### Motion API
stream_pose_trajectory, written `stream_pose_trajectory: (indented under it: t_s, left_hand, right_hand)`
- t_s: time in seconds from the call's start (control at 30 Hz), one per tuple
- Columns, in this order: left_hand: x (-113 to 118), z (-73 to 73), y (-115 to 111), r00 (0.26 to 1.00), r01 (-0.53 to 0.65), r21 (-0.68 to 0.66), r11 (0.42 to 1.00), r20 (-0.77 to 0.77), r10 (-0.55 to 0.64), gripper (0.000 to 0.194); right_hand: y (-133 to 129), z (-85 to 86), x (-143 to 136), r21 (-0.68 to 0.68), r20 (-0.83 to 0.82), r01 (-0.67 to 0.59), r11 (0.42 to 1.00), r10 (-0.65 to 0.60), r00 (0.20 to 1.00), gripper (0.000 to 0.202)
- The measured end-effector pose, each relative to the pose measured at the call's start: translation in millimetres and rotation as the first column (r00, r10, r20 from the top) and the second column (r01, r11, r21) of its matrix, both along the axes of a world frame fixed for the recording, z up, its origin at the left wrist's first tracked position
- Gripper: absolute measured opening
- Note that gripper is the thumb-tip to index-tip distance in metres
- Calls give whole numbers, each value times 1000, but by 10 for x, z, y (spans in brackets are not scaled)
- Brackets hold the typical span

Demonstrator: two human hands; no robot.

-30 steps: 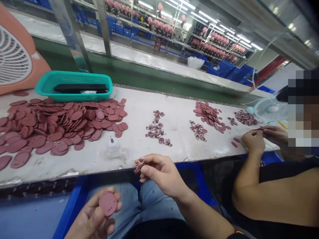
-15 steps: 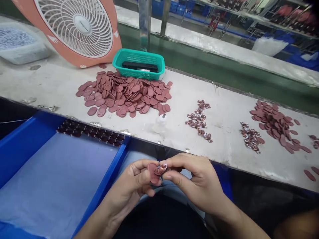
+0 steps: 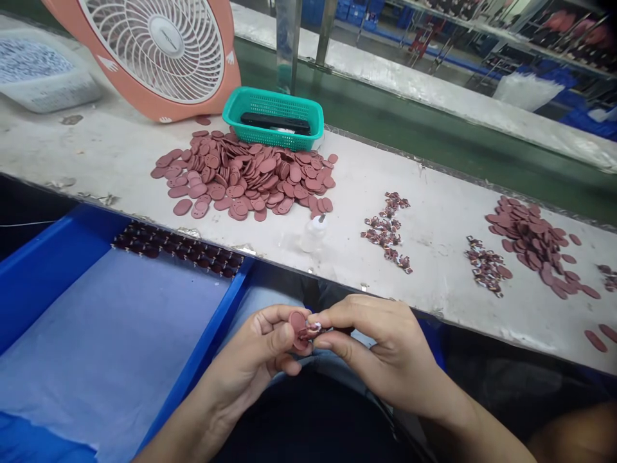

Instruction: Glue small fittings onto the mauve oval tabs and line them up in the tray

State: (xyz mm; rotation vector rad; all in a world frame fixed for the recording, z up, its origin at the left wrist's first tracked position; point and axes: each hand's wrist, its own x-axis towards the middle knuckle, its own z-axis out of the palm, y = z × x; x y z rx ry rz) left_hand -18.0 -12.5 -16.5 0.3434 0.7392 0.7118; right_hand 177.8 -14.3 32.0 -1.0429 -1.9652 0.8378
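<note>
1. Reddish-brown disc (image 3: 297, 320): my left hand (image 3: 263, 344) is pinching it near the table (image 3: 344, 254) edge.
2. My right hand (image 3: 380, 337) is gripping a small brown-and-white piece (image 3: 315, 328) against it.
3. Similar discs (image 3: 260, 177) are lying beside the green basket (image 3: 254, 134).

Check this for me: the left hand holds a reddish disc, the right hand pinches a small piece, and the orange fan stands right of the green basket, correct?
Not quite: the head view shows the orange fan left of the green basket. The left hand does hold the reddish disc, and the right hand pinches the small piece.
</note>
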Motion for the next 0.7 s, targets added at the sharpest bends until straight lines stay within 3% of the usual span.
stream_pose_trajectory:
  t_s: [0.3,0.7]
  left_hand:
    - [18,3,12,1000,-9,-35,999,14,9,30]
    - [30,5,-10,998,-40,-100,994,39,44,30]
  right_hand:
    - [29,75,20,6,80,-103,995,103,991,12]
    - [87,69,-12,-24,55,-116,993,117,992,9]
